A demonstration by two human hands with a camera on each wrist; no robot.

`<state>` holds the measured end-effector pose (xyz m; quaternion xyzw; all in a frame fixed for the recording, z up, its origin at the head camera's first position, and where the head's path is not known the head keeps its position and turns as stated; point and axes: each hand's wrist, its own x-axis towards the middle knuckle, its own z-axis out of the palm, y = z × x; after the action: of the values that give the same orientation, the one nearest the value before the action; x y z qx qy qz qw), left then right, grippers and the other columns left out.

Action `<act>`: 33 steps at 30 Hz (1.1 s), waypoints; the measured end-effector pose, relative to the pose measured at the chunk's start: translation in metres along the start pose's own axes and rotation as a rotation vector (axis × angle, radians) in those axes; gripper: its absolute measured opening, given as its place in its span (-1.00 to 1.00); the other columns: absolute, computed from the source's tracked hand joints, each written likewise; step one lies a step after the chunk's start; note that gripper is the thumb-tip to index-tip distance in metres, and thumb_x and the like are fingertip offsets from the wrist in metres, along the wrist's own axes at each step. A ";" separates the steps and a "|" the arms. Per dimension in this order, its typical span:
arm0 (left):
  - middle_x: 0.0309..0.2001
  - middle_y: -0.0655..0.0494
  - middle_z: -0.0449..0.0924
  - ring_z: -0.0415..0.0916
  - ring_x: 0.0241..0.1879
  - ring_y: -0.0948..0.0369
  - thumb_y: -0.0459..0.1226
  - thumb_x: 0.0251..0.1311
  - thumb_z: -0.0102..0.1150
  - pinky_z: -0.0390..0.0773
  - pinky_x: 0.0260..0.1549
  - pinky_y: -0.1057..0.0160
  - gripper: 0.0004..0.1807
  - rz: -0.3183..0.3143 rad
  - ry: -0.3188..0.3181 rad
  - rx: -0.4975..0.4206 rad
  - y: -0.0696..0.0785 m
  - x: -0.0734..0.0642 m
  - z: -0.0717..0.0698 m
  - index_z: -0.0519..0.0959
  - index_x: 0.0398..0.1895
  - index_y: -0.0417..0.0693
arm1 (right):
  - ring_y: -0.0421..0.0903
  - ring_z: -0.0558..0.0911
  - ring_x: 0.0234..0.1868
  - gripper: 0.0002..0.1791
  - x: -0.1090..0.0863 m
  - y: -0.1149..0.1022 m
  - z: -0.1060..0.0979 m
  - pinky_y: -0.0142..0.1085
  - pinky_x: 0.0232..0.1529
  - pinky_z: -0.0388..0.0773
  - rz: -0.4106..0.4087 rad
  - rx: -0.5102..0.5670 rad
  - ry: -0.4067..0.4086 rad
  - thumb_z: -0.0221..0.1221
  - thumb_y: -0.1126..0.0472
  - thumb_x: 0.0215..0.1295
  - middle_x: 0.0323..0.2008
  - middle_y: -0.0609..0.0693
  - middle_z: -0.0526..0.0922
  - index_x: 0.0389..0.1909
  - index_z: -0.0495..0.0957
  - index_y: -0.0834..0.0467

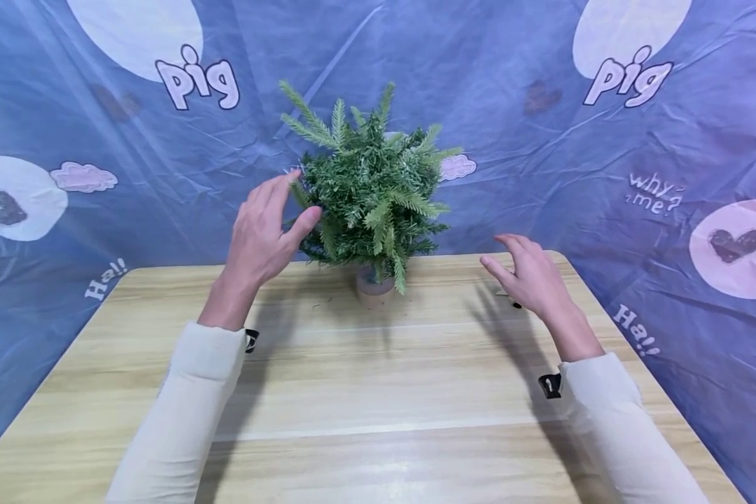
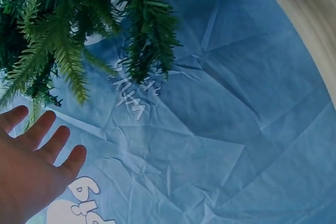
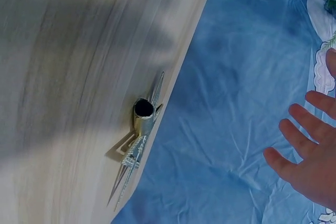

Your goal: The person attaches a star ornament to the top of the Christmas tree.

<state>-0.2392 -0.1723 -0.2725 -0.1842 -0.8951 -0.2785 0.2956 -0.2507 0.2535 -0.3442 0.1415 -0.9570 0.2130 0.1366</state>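
Observation:
A small artificial Christmas tree point(image 1: 372, 182) stands upright near the back edge of the table, its short base point(image 1: 375, 288) partly covered by low branches. My left hand point(image 1: 261, 231) is raised at the tree's left side, fingers spread and thumb near the branches; whether it touches them I cannot tell. In the left wrist view the left fingers point(image 2: 50, 135) lie just below the green branches point(image 2: 68, 40). To the right, apart from the tree, my right hand point(image 1: 532, 276) hovers with loosely extended fingers, holding nothing. Beneath it lies a gold glittery pointed piece with a round tube point(image 3: 144, 114), mostly hidden in the head view.
The wood-grain table point(image 1: 378, 392) ends close behind the tree. A wrinkled blue cloth with printed words and hearts point(image 1: 510, 140) hangs behind and along both sides. The gold piece lies close to the table's edge.

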 end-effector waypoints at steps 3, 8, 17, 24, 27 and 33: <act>0.48 0.00 0.29 0.18 0.47 0.00 0.42 0.34 -0.22 0.11 0.42 -0.19 -0.10 0.009 0.027 -0.016 0.001 0.002 -0.004 0.24 0.56 0.09 | 0.40 0.24 0.40 -0.24 0.001 0.000 0.000 0.29 0.37 0.15 0.000 0.013 -0.014 0.04 -0.20 0.53 0.40 0.36 0.32 0.43 0.30 0.33; 0.48 0.03 0.30 0.18 0.46 0.09 0.45 0.32 -0.22 0.08 0.46 -0.03 -0.08 0.042 0.060 -0.037 0.007 0.009 -0.009 0.26 0.55 0.11 | 0.42 0.23 0.40 -0.26 0.003 0.003 -0.001 0.30 0.35 0.15 -0.005 0.034 -0.011 0.04 -0.18 0.53 0.39 0.38 0.31 0.43 0.30 0.33; 0.46 0.06 0.33 0.16 0.45 0.23 0.34 0.35 -0.09 0.09 0.45 0.13 -0.15 0.099 0.053 -0.104 0.024 0.022 -0.007 0.33 0.50 0.02 | 0.48 0.27 0.33 -0.28 -0.001 0.017 -0.003 0.37 0.26 0.19 -0.024 0.031 -0.015 0.02 -0.15 0.55 0.33 0.46 0.35 0.40 0.31 0.36; 0.44 0.08 0.34 0.16 0.44 0.28 0.16 0.35 0.08 0.12 0.44 0.13 -0.28 0.111 0.030 -0.117 0.032 0.031 -0.002 0.36 0.48 0.04 | 0.52 0.24 0.33 -0.29 -0.010 0.031 -0.007 0.39 0.26 0.17 0.008 0.055 -0.028 0.04 -0.12 0.55 0.32 0.50 0.32 0.39 0.29 0.39; 0.42 0.05 0.37 0.19 0.43 0.25 0.13 0.33 0.14 0.14 0.43 0.14 -0.29 0.131 0.033 -0.112 0.033 0.033 0.000 0.39 0.45 0.00 | 0.52 0.23 0.33 -0.29 -0.012 0.037 -0.008 0.40 0.25 0.16 0.026 0.053 -0.028 0.04 -0.13 0.54 0.33 0.50 0.31 0.39 0.29 0.39; 0.40 0.05 0.39 0.22 0.41 0.23 0.15 0.30 0.19 0.18 0.42 0.10 -0.30 0.122 0.037 -0.098 0.034 0.034 -0.001 0.44 0.41 0.01 | 0.54 0.22 0.33 -0.24 -0.010 0.046 -0.009 0.43 0.24 0.16 0.038 0.053 -0.049 0.05 -0.17 0.53 0.34 0.52 0.27 0.42 0.26 0.38</act>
<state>-0.2479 -0.1413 -0.2371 -0.2477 -0.8618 -0.3067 0.3191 -0.2550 0.2994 -0.3566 0.1320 -0.9567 0.2371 0.1051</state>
